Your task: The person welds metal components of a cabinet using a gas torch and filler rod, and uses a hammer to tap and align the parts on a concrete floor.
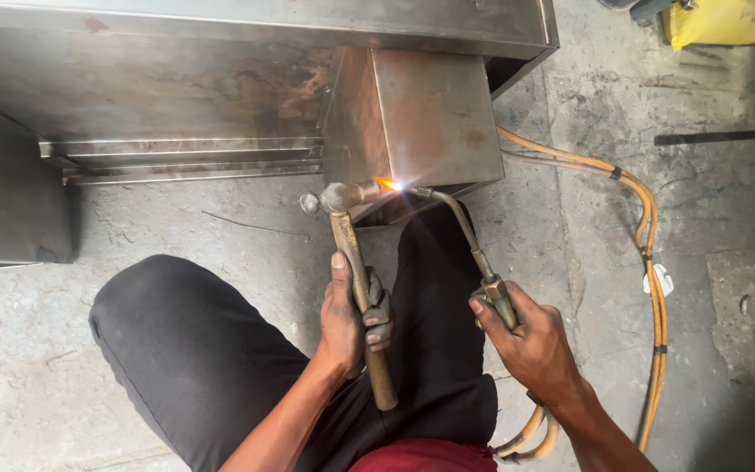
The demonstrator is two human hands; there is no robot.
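Left grip [353,315] closed on a hammer [356,262]; right grip [526,336] closed on a torch [474,249].
The flame [392,184] meets the hammer head at the metal box [417,118]; its inside is hidden.

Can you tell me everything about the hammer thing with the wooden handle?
The metal-headed hammer with the brown wooden handle stands nearly upright in the picture, head at the top. The left hand grips the handle at its middle; the lower end sticks out below the fist. The dull, worn head is pressed against the lower corner of the rusty steel box, right beside the bright flame from the curved brass torch in the right hand.
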